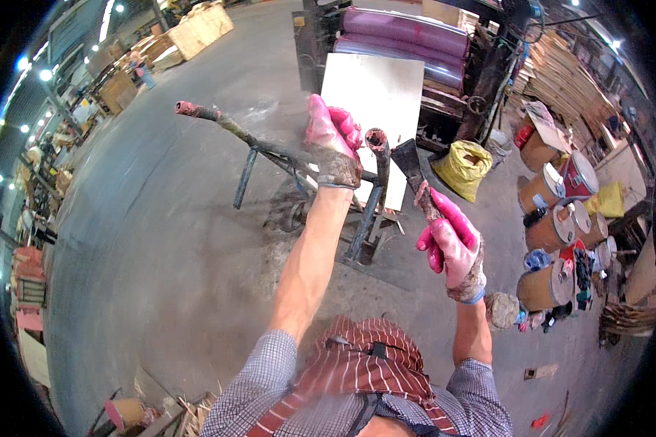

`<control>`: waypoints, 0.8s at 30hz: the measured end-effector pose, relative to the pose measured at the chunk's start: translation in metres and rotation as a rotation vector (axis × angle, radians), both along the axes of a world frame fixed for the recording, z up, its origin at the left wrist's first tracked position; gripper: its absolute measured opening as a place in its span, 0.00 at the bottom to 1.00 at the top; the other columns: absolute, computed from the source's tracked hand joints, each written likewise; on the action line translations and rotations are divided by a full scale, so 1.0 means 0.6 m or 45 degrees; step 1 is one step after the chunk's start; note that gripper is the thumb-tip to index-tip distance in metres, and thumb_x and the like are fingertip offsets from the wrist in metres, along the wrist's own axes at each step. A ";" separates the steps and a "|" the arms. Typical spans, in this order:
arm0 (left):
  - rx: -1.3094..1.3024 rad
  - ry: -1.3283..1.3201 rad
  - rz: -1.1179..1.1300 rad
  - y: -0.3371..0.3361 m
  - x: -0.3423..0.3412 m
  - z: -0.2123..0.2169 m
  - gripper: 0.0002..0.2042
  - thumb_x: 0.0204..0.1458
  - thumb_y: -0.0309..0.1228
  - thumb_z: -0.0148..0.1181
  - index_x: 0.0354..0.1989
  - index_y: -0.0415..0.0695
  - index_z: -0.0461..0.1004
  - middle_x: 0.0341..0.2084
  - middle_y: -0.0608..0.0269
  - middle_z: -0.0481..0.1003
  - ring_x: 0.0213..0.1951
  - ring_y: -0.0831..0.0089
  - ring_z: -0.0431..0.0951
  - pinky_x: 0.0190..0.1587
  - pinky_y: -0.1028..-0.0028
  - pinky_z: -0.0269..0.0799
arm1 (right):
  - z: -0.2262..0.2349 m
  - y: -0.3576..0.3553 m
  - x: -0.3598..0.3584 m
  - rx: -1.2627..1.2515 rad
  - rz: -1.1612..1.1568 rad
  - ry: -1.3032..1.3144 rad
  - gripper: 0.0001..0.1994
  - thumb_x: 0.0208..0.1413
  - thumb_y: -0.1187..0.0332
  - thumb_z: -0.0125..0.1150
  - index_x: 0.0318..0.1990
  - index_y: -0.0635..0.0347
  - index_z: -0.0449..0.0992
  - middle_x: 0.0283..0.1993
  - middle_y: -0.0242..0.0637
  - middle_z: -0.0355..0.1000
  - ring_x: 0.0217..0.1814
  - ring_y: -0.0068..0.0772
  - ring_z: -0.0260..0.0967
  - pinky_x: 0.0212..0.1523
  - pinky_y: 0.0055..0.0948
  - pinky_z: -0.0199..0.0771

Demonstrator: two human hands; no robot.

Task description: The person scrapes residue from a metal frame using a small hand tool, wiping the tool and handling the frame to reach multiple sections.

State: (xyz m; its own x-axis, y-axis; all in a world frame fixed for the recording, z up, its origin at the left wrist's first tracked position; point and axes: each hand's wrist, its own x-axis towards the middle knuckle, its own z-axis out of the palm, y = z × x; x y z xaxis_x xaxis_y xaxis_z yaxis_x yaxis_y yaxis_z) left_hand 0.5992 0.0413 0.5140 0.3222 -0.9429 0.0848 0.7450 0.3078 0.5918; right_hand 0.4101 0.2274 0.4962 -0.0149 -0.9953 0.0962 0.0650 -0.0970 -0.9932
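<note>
Left hand: my left hand (333,142), in a pink-stained glove, is raised over the trolley frame; the fingers look partly curled, and I cannot tell whether they grip anything.
Right hand: my right hand (452,247), gloved the same pink, is closed round the handle of a dark flat-bladed metal scraper (410,166), blade pointing up and away from me.
Pipe end: the open, rusty, pink-smeared tube end (377,140) of the dark metal trolley frame (299,164) stands upright between my 2 hands, just beside the scraper blade.
Frame handle: a long bar (222,121) of the same frame runs off to my left, its tip pink too.
Sheet: a pale flat metal sheet (372,102) rests on the frame beyond my hands.
Behind it: a machine with 2 purple rollers (408,36).
Floor: grey concrete floor (160,240), with a yellow sack (465,166) and several brown cardboard drums (547,240) to my right.
Progress, as I judge it: the tube end is still crusted with pink and rust, so the scraping looks hardly begun; the blade is near it, though I cannot tell if it touches.
</note>
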 end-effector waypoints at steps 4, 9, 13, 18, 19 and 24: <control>0.019 -0.327 0.046 0.000 0.003 -0.003 0.22 0.62 0.50 0.59 0.29 0.42 0.73 0.16 0.65 0.72 0.15 0.77 0.68 0.17 0.75 0.64 | 0.001 0.018 0.035 0.034 -0.082 -0.017 0.24 0.68 0.61 0.51 0.68 0.59 0.66 0.29 0.34 0.75 0.17 0.14 0.59 0.18 0.18 0.57; -0.303 -0.399 -0.090 -0.004 -0.019 0.016 0.21 0.62 0.49 0.60 0.33 0.39 0.78 0.21 0.61 0.77 0.21 0.75 0.77 0.24 0.76 0.73 | 0.014 0.020 0.057 0.032 -0.111 -0.034 0.25 0.68 0.60 0.51 0.69 0.57 0.65 0.31 0.34 0.76 0.18 0.13 0.60 0.19 0.17 0.58; -0.214 -0.557 -0.470 -0.002 -0.018 0.028 0.29 0.64 0.58 0.50 0.30 0.41 0.79 0.21 0.60 0.79 0.22 0.71 0.80 0.24 0.76 0.73 | 0.033 0.018 0.061 0.076 -0.089 0.075 0.26 0.68 0.58 0.50 0.70 0.55 0.64 0.34 0.34 0.78 0.20 0.14 0.63 0.20 0.17 0.61; -0.267 -0.753 -0.512 -0.010 -0.008 0.024 0.28 0.63 0.58 0.51 0.32 0.42 0.81 0.23 0.62 0.80 0.24 0.74 0.80 0.28 0.75 0.72 | 0.040 0.024 0.066 0.044 -0.109 0.080 0.24 0.69 0.58 0.49 0.70 0.53 0.65 0.40 0.33 0.79 0.23 0.17 0.68 0.22 0.18 0.64; -0.313 -0.820 -0.537 -0.014 -0.006 0.022 0.27 0.63 0.56 0.52 0.31 0.42 0.80 0.23 0.61 0.80 0.25 0.74 0.80 0.29 0.75 0.73 | 0.037 0.024 0.067 0.031 -0.143 0.082 0.24 0.69 0.59 0.49 0.69 0.53 0.66 0.42 0.33 0.79 0.24 0.18 0.69 0.22 0.18 0.65; -0.533 -0.916 -0.712 -0.028 -0.003 0.020 0.22 0.65 0.49 0.53 0.31 0.40 0.79 0.25 0.59 0.79 0.28 0.73 0.80 0.32 0.74 0.75 | 0.027 0.026 0.091 -0.132 -0.326 0.393 0.22 0.66 0.64 0.54 0.66 0.53 0.70 0.49 0.36 0.77 0.30 0.21 0.73 0.28 0.22 0.72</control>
State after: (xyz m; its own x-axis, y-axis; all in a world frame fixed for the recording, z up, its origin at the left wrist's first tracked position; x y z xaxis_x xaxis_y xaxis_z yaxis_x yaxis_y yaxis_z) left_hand 0.5975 0.0247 0.5261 -0.4163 -0.7930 0.4448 0.3539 0.3093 0.8827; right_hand 0.4646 0.2427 0.5124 -0.2153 -0.9480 0.2343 -0.2735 -0.1718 -0.9464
